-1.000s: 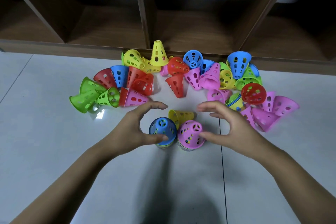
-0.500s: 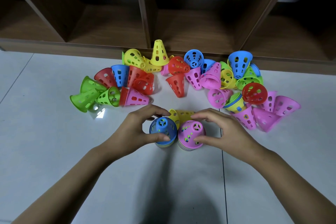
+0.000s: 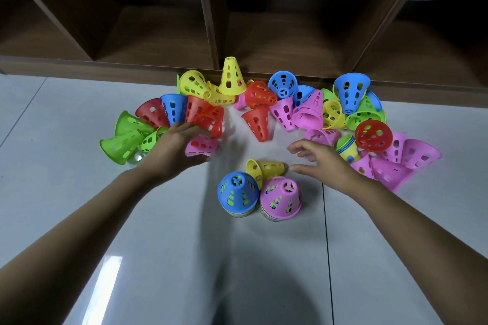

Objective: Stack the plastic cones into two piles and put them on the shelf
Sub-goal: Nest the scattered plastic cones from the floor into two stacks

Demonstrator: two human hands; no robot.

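Head view: two piles of nested, perforated plastic cones stand upright on the pale grey tiled floor near the middle of the frame, and they touch each other. One is the blue-topped pile; at its three o'clock is the pink-topped pile. Green and yellow show through the holes of both. At twelve o'clock of the pair, just beside them, a single yellow plastic cone lies on its side with its wide mouth toward nine o'clock.

The right hand hovers at two o'clock from the piles. Its fingers are spread and loosely bent and it holds nothing. Its thumb tip is just beside the narrow end of the lying yellow cone; contact cannot be told.

The left hand, blurred, is at ten o'clock from the piles. It is spread wide, fingers above and thumb below a pink perforated cone on its side, with no grip closed on it.

Loose cones run in an arc from nine to three o'clock. There are lime green cones at nine and an upright yellow cone at twelve. A cluster of pink cones lies at three, and red and blue ones sit between.

Beyond the arc, the dark brown wooden shelf spans the top, its open compartments split by upright dividers.
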